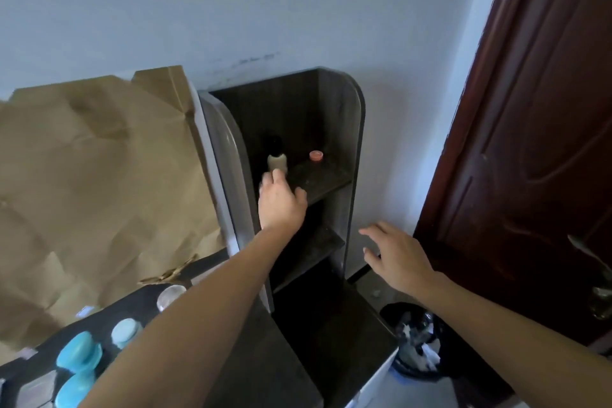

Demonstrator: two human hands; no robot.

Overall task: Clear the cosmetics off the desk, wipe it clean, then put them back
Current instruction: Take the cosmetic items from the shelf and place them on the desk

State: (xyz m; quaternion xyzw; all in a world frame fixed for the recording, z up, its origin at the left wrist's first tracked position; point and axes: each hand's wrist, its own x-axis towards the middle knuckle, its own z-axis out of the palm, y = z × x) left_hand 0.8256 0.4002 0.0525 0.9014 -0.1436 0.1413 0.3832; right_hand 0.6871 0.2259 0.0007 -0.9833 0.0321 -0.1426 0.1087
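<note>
While your left hand (281,200) is stretched up to the upper shelf (326,175) of the dark shelf unit (351,129), its fingers meet the foot of a small bottle (277,162) with a cream body and a dark cap. The bottle stands upright at the left end of that shelf. The back of your hand hides the fingers, so you cannot tell whether they are closed round the bottle or only touching it. A small pink cap (316,155) sits further right on the same shelf, apart from the bottle.

Your right hand (397,258) hangs in the air just right of the shelf unit, fingers spread and loose, holding nothing.

Down at the lower left, the dark worktop (139,308) carries two bright blue jars (79,353), a paler blue jar (126,333) and a clear round lid (171,296). Creased brown paper (99,175) leans against the wall behind it. A bin (414,338) with a black liner stands on the floor below your right arm, beside a dark red door (530,142).
</note>
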